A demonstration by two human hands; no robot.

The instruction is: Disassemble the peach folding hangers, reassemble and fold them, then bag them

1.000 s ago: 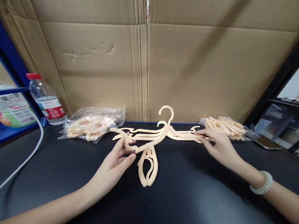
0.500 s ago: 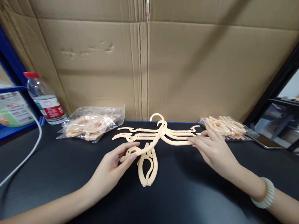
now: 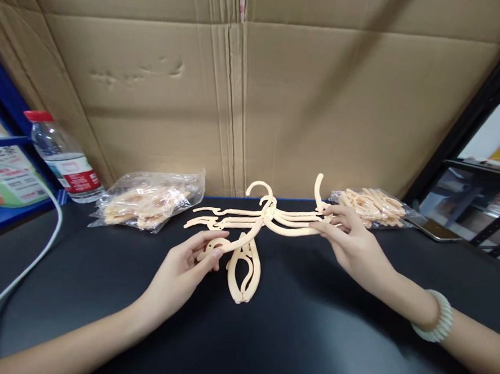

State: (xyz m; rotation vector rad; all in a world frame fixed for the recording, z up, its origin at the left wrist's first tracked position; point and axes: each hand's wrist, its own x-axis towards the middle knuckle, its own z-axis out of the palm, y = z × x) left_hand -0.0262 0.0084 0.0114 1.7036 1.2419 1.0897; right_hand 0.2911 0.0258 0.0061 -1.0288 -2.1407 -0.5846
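Observation:
Several cream plastic folding hangers lie together in the middle of the black table. My left hand (image 3: 181, 270) pinches the left arm of the nearest hanger (image 3: 247, 237) between thumb and fingers, near its notched end. At the other side my right hand (image 3: 359, 244) grips the right arm ends, its fingers partly covering them. Just above those fingers a short end piece (image 3: 318, 192) stands upright. Behind, the left arms of other spread hangers (image 3: 234, 224) reach out to the left. In front, between my hands, lies a folded hanger (image 3: 253, 277).
A clear bag of cream hanger parts (image 3: 147, 203) lies at the back left, another bag (image 3: 371, 204) at the back right, beside a phone (image 3: 436, 228). A water bottle (image 3: 71, 167) and white cable (image 3: 38, 258) are at left. Cardboard (image 3: 153, 108) stands behind.
The short end piece by my right hand has swung up to stand upright. My right fingers have shifted around the arm ends. My left hand keeps its hold. The camera view has moved slightly.

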